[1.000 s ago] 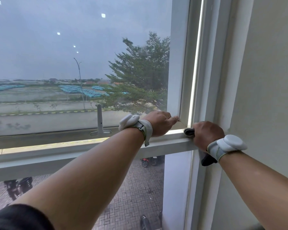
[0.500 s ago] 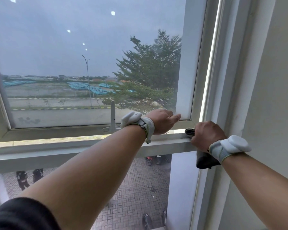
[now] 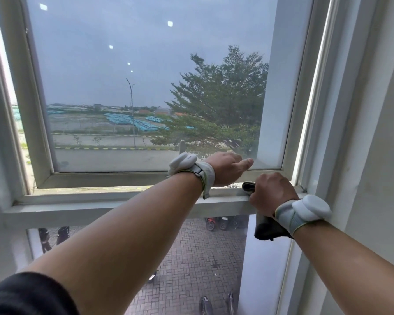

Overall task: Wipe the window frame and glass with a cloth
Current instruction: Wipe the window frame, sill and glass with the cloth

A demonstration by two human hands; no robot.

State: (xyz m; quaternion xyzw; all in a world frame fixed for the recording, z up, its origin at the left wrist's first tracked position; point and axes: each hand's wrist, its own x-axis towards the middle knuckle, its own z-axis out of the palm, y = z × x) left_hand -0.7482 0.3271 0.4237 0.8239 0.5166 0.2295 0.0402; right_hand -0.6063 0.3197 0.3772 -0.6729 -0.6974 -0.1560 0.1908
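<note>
Head view, looking forward and down at an open window. Right hand point(image 3: 272, 193) curled round a dark cloth point(image 3: 267, 229), pressing it onto the white horizontal frame rail point(image 3: 114, 202) close to its right end; one corner of cloth poking out ahead of the knuckles, the rest hanging below the wrist in front of the lower pane. Left hand point(image 3: 226, 168) holding nothing, fingers loosely bent with the forefinger stretched toward the lower right corner of the glass pane point(image 3: 146, 87), resting at the sash's bottom edge, perhaps steadying the sash; actual contact hard to confirm. White wrist devices point(image 3: 182, 163) strapped on both forearms. Judged progress: early to middle, with the cloth parked at the right corner of the rail and no clear wet or clean streaks on frame or glass to mark finished areas, so done and undone parts not distinguishable. Likely left: the long run of rail leftward, the upright frame members, the whole pane above. Room for moving: rail open and unobstructed to the left; tight on the right, where the upright jamb point(image 3: 314, 110) and the wall point(image 3: 378, 133) box the cloth in; left forearm lying across the rail's middle, in the path of a leftward sweep; window handle point(image 3: 182, 146) mostly hidden behind the left wrist.
</note>
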